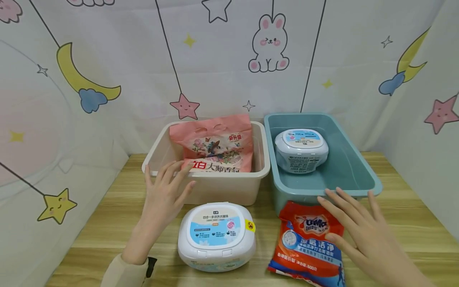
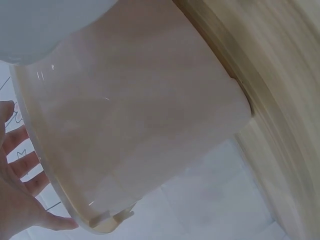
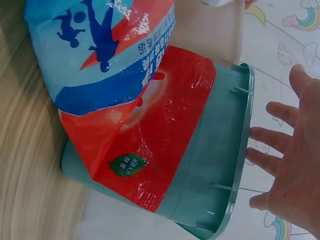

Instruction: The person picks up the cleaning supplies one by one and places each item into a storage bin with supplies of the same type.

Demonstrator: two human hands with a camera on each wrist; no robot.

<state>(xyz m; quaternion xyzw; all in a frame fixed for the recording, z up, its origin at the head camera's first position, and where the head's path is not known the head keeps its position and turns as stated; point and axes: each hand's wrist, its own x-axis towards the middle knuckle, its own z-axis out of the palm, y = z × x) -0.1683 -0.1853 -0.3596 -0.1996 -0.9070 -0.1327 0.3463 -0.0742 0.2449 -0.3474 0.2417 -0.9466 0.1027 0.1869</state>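
My left hand (image 1: 161, 197), fingers spread and slightly bent, is at the front left rim of a cream plastic basin (image 1: 222, 189). A pink laundry detergent bag (image 1: 218, 145) leans inside that basin. My right hand (image 1: 365, 235) is spread at the front rim of a teal basin (image 1: 349, 169), overlapping the edge of a red and blue washing powder bag (image 1: 305, 243) in the head view. Both hands hold nothing. Inside the teal basin sits a white lidded tub (image 1: 302, 157). A similar white tub (image 1: 215, 255) with a blue label stands before the cream basin.
The two basins stand side by side at the back of a wood-grain table (image 1: 104, 227). Behind them hangs a white curtain (image 1: 222, 63) printed with stars, moons and a rabbit, which also closes off both sides.
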